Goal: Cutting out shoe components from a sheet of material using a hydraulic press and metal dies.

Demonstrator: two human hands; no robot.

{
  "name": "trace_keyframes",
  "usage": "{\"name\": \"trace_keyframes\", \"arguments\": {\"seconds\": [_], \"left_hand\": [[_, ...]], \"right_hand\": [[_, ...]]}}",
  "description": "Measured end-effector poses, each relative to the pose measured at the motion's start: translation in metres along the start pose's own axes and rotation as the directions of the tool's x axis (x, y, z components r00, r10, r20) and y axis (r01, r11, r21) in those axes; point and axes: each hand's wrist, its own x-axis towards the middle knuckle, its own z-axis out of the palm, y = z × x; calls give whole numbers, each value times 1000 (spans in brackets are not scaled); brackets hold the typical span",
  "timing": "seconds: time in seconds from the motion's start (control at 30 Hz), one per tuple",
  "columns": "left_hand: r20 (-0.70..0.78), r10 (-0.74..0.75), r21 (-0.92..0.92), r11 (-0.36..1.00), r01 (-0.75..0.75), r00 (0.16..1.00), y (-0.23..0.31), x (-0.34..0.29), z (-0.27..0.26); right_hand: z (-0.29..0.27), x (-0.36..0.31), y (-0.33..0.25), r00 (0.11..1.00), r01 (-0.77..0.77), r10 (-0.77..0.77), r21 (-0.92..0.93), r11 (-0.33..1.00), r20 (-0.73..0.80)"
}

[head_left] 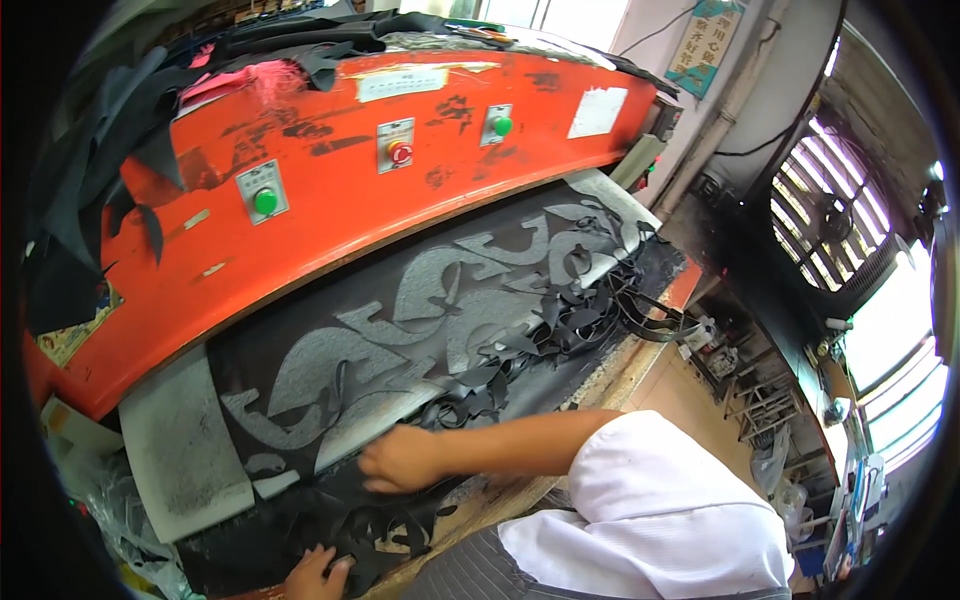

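A black sheet (300,330), cut through with many curved shapes, lies on a grey cutting board (180,450) under the orange press head (330,190). My right hand (400,460) reaches across from the right in a white sleeve, its fingers curled onto the sheet's near part beside a pile of black offcuts (480,385). At the lower edge of the picture my left hand (315,575) lies with fingers stretched out on the black scraps at the sheet's front; part of it is cut off by the frame.
The press head carries two green buttons (265,201) and a red one (399,152). Black scraps are heaped on top of it (300,40). A metal cutting die (655,315) lies at the board's right end. A fan (830,215) and a window stand at the right.
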Motion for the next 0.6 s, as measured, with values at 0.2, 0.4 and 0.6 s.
{"name": "trace_keyframes", "arguments": {"seconds": [0.2,0.4,0.6], "left_hand": [[-282,-42,-207,978,-18,958,57,27,-54],[-349,171,-75,975,-210,922,141,116,-22],[-546,311,-23,923,-384,778,212,147,66]], "right_hand": [[4,-66,7,999,36,-38,70,997,23],[-14,-106,48,985,133,-157,251,959,78],[-163,-214,209,969,-187,218,232,955,-114]]}}
